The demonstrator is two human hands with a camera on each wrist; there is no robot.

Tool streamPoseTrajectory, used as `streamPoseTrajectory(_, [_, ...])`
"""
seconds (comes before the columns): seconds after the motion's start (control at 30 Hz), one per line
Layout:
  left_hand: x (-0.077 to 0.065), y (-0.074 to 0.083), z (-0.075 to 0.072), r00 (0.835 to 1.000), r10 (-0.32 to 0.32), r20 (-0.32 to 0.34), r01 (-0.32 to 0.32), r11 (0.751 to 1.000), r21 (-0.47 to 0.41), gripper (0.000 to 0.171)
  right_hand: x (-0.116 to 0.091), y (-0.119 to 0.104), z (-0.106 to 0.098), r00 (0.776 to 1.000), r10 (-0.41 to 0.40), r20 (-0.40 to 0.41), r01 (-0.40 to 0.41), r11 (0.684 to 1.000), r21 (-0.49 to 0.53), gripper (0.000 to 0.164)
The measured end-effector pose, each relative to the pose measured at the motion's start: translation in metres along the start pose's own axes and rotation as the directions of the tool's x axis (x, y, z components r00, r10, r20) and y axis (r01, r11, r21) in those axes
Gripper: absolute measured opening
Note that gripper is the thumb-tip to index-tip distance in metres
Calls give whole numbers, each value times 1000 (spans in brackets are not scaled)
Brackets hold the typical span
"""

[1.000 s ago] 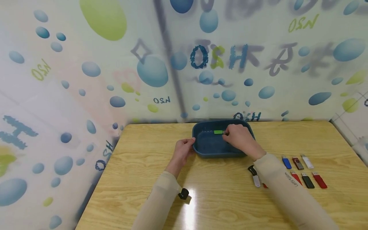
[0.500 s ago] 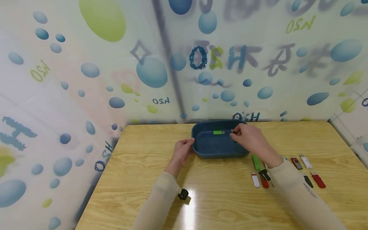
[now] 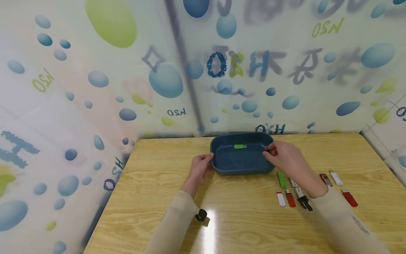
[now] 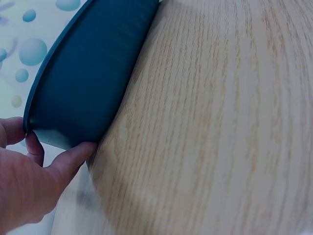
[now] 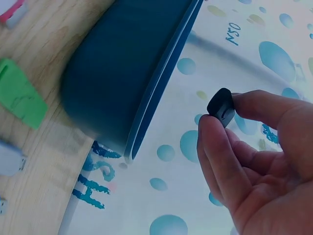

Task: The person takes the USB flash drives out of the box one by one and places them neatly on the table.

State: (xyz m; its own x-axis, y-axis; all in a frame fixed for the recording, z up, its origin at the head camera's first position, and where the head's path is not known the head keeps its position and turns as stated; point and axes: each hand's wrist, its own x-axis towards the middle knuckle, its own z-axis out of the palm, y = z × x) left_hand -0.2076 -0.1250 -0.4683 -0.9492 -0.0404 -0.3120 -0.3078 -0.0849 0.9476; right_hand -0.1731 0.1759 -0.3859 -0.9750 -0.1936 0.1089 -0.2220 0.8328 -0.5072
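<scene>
A dark blue tray (image 3: 242, 173) stands at the back of the wooden table. My left hand (image 3: 200, 167) holds its left end; in the left wrist view the fingers (image 4: 36, 147) and thumb grip the end wall between rim and base. Inside the tray, near its back wall, lies a green USB stick (image 3: 238, 146) with a metal plug. Over the tray's right end, my right hand (image 3: 287, 155) pinches a small black USB stick (image 5: 221, 105) between thumb and fingertips. The right wrist view shows its rounded end; the remainder is hidden by the fingers.
Several USB sticks lie on the table right of the tray: a green one (image 3: 282, 179), a white one with a red end (image 3: 280, 198), red ones (image 3: 290, 198), a brown swivel one (image 3: 325, 179) and a white one (image 3: 335, 177). A patterned curtain (image 3: 158, 70) hangs behind the table.
My right hand has moved right with the black USB stick, from the middle of the tray to its right end. The left hand keeps its grip; the green stick stays in the tray.
</scene>
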Motion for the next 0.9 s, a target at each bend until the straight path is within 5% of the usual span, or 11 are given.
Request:
streamPoseTrajectory(0.47, [3,-2,-1,1000,-26,-7,26,1000,-4,36,-27,18,-6,1000,13,-10,-13,1000,-17,29])
streamPoseTrajectory(0.9, [1,-1,-1,1000,-18,1,18,1000,-10,37,-49,28,12,998,35,48,-34,999,-24,22])
